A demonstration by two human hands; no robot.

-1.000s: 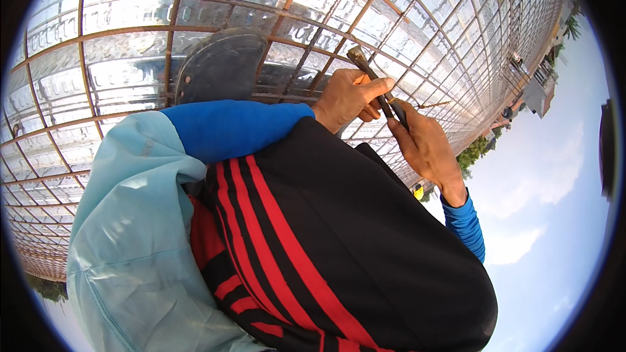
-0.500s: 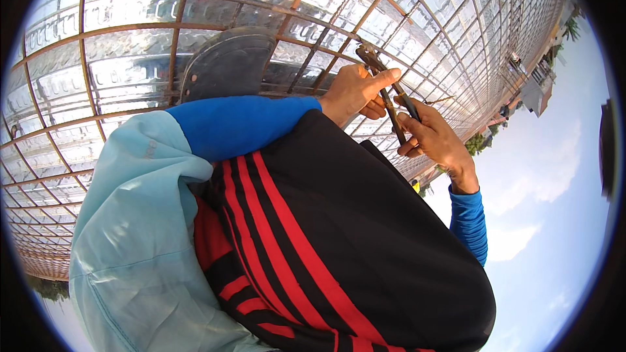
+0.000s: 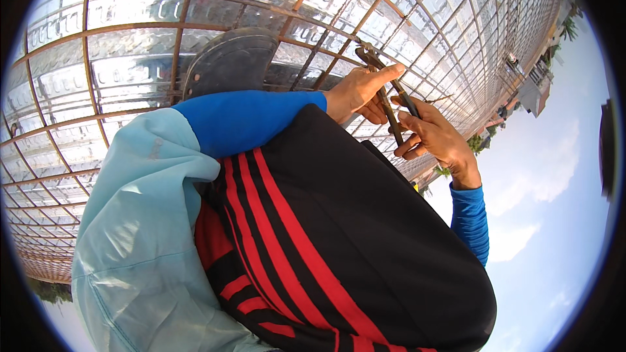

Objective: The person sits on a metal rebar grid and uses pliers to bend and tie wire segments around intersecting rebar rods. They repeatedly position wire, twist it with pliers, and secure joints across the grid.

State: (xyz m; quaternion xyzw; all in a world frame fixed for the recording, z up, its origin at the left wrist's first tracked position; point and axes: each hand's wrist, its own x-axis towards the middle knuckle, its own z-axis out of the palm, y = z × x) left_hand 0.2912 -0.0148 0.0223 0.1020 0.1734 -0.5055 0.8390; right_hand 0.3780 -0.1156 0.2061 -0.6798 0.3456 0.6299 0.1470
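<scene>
A pair of dark, worn tying pincers [image 3: 381, 81] meets the rusty rebar mesh [image 3: 186, 26], jaws at a bar crossing and handles angled down to the right. My right hand [image 3: 443, 137] holds the handles near their ends, thumb on one side and fingers partly curled round the other. My left hand [image 3: 355, 94] is closed at the upper part of the pincers. Its thumb lies across the tool just below the jaws, and its other fingers curl behind a handle. Any wire in the jaws is too small to make out.
Shiny embossed metal decking [image 3: 130, 10] lies under the mesh. A dark shoe [image 3: 228, 58] rests by my left forearm. My bent knee in black trousers with red stripes [image 3: 378, 221] fills the middle. A thin wire end [image 3: 443, 98] sticks up beyond my right hand. Buildings [image 3: 538, 88] stand far right.
Both hands and the pincers have shifted only slightly. My left hand has slid a little to the right, and the right hand's fingers have loosened slightly on the handles.
</scene>
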